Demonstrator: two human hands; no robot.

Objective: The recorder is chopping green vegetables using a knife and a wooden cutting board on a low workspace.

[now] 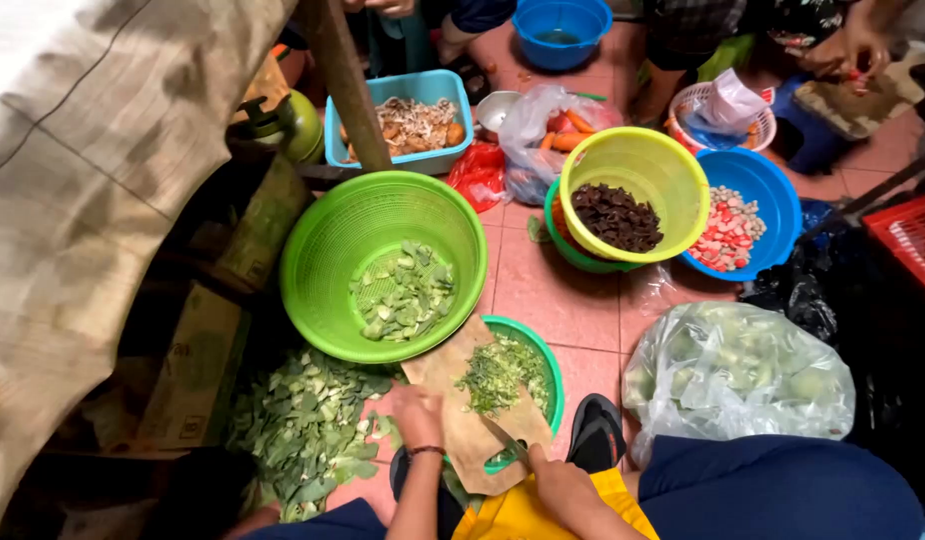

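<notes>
Nearest, the right hand (555,478) is clamped on a knife handle (518,452); the left hand (419,415), at 9 o'clock, pins the light, stiff wooden chopping board (461,420) bearing soft, loose chopped greens (498,372).

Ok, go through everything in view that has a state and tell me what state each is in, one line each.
Left hand: pressed flat on the cutting board.
Right hand: fingers closed on a knife handle.
Cutting board: lying across a small green bowl, chopped greens piled on it.
Large green basket: partly filled with cut green pieces.
Yellow-green basket: holds dark pieces, stacked in a green bowl.
Clear plastic bag: full, bunched shut.
Blue bucket: nearly empty.
</notes>
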